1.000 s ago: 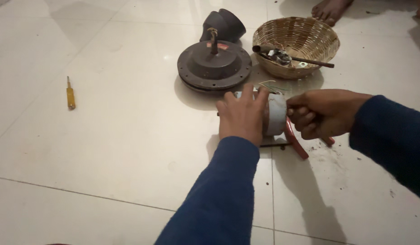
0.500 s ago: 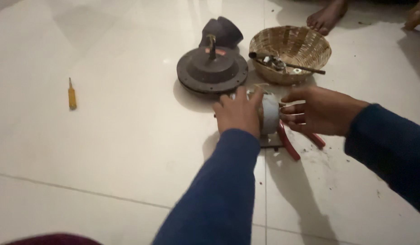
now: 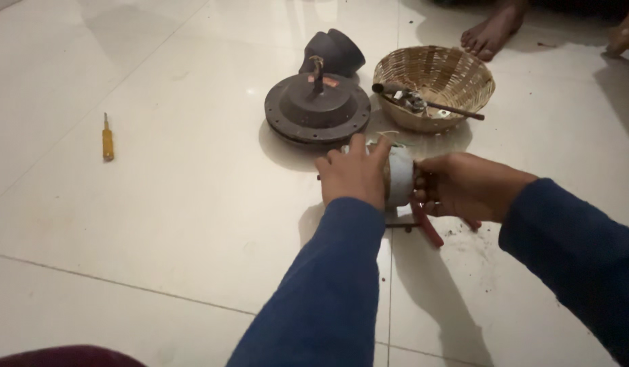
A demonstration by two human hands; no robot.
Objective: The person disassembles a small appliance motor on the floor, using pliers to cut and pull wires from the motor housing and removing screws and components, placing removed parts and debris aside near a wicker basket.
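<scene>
Grey cylindrical part point(image 3: 398, 178) clamped between left hand point(image 3: 352, 178) and right hand point(image 3: 464, 185), both closed on it. Red-handled pliers point(image 3: 428, 228) on floor beneath.

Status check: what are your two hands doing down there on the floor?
Left hand and right hand both gripping pale round part. Red-handled pliers beneath. Dark motor housing just beyond.

Glossy pale floor tiles point(image 3: 158, 204). Woven wicker basket point(image 3: 433, 85), rough. Round motor housing point(image 3: 318, 109) of dull dark metal. Screwdriver point(image 3: 107, 139) handle in smooth yellow plastic. Grey cylinder point(image 3: 399, 178) looks matt.
</scene>
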